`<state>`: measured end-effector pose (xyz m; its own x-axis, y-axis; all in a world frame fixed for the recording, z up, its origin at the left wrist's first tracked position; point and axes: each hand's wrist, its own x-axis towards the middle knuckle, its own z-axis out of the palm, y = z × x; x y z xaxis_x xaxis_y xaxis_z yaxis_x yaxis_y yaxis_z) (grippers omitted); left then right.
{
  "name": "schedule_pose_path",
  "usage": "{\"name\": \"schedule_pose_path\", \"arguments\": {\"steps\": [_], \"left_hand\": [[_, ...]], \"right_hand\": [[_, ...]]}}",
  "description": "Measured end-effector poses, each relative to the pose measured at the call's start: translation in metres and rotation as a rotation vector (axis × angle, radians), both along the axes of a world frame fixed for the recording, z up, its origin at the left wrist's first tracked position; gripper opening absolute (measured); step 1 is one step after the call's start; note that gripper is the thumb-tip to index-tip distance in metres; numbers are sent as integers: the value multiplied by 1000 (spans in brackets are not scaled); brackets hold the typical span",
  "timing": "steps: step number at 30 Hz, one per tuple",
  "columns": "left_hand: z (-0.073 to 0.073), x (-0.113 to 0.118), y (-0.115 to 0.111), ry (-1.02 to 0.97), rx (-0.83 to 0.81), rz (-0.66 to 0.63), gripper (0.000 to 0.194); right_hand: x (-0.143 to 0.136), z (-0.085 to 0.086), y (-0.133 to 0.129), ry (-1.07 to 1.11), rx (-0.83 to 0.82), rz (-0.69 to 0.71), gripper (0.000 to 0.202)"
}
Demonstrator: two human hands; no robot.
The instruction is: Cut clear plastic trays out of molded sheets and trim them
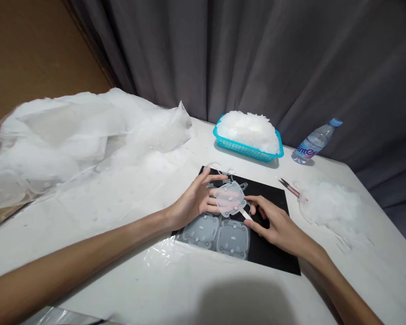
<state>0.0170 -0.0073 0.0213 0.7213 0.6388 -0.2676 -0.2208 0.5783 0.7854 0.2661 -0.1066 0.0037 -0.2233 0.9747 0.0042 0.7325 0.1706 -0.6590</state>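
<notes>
Our right hand (274, 221) pinches the translucent piece (230, 195) at its right edge, over the black mat (270, 255); our left hand (199, 196), spread wide, sits behind it (contact unclear). Far: blue basket (244, 150).

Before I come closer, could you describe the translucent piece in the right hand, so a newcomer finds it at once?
On the white table, find the black sheet. Over it, the right hand holds a translucent piece, with the left hand behind it. Unlike the two rounded-square pieces lower on the sheet, it is held up and shows a white strip.
</notes>
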Motion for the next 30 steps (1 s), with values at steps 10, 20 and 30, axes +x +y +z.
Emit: {"name": "schedule_pose_path", "arguments": {"steps": [10, 20, 30], "left_hand": [[7, 1, 3, 2, -35, 77, 73], [7, 0, 2, -20, -29, 48, 75], [2, -2, 3, -64, -34, 50, 71]], "right_hand": [[44, 20, -2, 158, -304, 30, 49], [80, 21, 11, 195, -208, -112, 35], [47, -10, 19, 1013, -196, -269, 34]]}}
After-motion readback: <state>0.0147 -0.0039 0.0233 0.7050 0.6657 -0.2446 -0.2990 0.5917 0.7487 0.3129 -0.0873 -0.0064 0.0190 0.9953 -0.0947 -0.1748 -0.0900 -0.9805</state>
